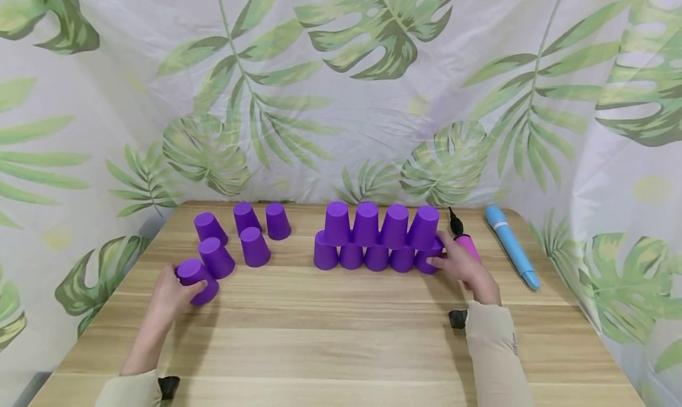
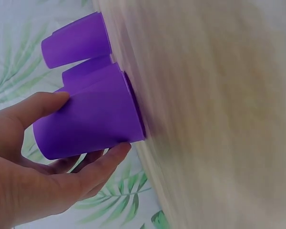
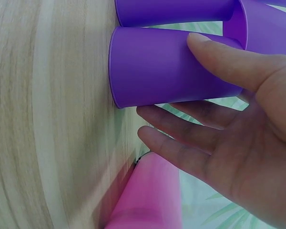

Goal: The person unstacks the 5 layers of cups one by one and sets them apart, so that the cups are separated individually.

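At the left front, my left hand [image 1: 169,295] holds an upside-down purple cup [image 1: 197,281], thumb on one side and fingers on the other. In the left wrist view a dark strip shows under that cup's rim [image 2: 135,102]; I cannot tell whether it fully touches the table. My right hand [image 1: 465,268] is around the end purple cup [image 1: 426,263] of a lower row. In the right wrist view its thumb lies on that cup [image 3: 167,67], and the other fingers extend along the far side, partly hidden. A second row of purple cups [image 1: 366,224] stands on the lower row.
Several more upside-down purple cups [image 1: 256,247] stand on the left of the wooden table [image 1: 319,348]. Right of the stack lie a pink pump with a black nozzle [image 1: 467,245] and a light blue tube-like pump [image 1: 512,247]. A leaf-patterned cloth [image 1: 373,128] hangs behind.
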A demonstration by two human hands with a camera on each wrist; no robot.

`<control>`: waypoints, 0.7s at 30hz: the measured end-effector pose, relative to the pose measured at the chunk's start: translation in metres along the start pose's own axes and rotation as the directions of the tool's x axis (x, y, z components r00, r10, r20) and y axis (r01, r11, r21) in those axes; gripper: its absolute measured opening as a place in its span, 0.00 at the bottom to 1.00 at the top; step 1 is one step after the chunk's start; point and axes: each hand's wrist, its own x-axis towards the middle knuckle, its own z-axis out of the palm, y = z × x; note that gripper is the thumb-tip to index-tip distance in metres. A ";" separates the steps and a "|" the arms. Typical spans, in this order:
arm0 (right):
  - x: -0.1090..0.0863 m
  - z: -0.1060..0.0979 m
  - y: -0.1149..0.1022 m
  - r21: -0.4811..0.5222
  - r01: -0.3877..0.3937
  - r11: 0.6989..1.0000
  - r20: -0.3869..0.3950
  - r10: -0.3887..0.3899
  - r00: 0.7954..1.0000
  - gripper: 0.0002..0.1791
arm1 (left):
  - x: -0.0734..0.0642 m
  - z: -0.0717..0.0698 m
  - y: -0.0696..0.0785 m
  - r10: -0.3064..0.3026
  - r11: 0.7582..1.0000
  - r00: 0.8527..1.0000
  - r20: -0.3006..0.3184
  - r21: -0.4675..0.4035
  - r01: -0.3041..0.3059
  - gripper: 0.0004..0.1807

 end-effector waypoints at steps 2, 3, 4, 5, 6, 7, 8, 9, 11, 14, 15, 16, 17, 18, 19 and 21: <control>0.000 0.000 0.001 -0.013 0.009 1.000 -0.004 -0.009 1.000 0.36 | 0.004 0.003 0.002 0.007 1.000 1.000 0.005 0.000 -0.007 0.40; 0.001 0.000 0.001 -0.023 0.013 1.000 -0.007 -0.013 1.000 0.35 | 0.005 0.005 0.003 0.009 1.000 1.000 0.007 -0.004 -0.009 0.40; 0.001 0.000 0.001 -0.030 0.015 0.999 -0.008 -0.016 1.000 0.35 | 0.006 0.006 0.004 0.010 1.000 1.000 0.006 -0.008 -0.010 0.40; 0.001 0.001 0.002 -0.036 0.018 0.999 -0.008 -0.018 1.000 0.35 | 0.007 0.007 0.004 0.010 1.000 1.000 0.004 -0.009 -0.010 0.40; 0.001 0.001 0.002 -0.037 0.019 0.999 -0.007 -0.020 1.000 0.35 | 0.009 0.008 0.005 0.012 1.000 1.000 0.002 -0.009 -0.012 0.40; 0.001 0.001 0.002 -0.038 0.019 0.999 -0.005 -0.019 1.000 0.35 | 0.009 0.009 0.005 0.013 1.000 1.000 -0.002 -0.009 -0.013 0.39; 0.001 0.001 0.002 -0.037 0.019 0.999 -0.004 -0.019 1.000 0.35 | 0.010 0.010 0.005 0.016 1.000 1.000 -0.006 -0.006 -0.016 0.39; 0.001 0.001 0.001 -0.034 0.016 0.999 -0.003 -0.016 1.000 0.35 | 0.011 0.011 0.005 0.021 1.000 1.000 -0.007 -0.004 -0.021 0.39; 0.001 0.001 0.001 -0.029 0.015 0.999 -0.003 -0.015 1.000 0.35 | 0.013 0.012 0.005 0.029 1.000 1.000 -0.008 -0.002 -0.029 0.39; 0.001 0.000 0.000 -0.027 0.017 0.999 -0.006 -0.017 1.000 0.35 | 0.014 0.014 0.006 0.035 0.999 0.999 -0.002 -0.006 -0.035 0.39; 0.001 0.000 0.000 -0.025 0.018 1.000 -0.006 -0.018 1.000 0.35 | 0.014 0.015 0.007 0.034 0.999 0.999 0.001 -0.009 -0.034 0.39; 0.001 0.000 -0.001 -0.024 0.016 1.000 -0.006 -0.016 1.000 0.35 | 0.014 0.015 0.007 0.034 0.999 0.999 -0.001 -0.013 -0.034 0.39; 0.001 0.000 -0.001 -0.020 0.013 1.000 -0.004 -0.014 1.000 0.35 | 0.014 0.015 0.008 0.035 0.999 0.999 -0.002 -0.017 -0.035 0.39; 0.001 0.000 -0.001 -0.016 0.011 1.000 -0.002 -0.011 1.000 0.35 | 0.014 0.015 0.008 0.038 0.999 0.999 -0.003 -0.020 -0.038 0.40; 0.000 0.000 -0.001 -0.012 0.008 1.000 0.000 -0.008 1.000 0.35 | 0.012 0.015 0.008 0.039 0.999 0.999 -0.005 -0.024 -0.040 0.40; 0.000 0.000 -0.002 -0.006 0.005 1.000 0.005 -0.005 1.000 0.36 | 0.009 0.012 0.010 0.047 0.999 0.999 -0.011 -0.021 -0.048 0.42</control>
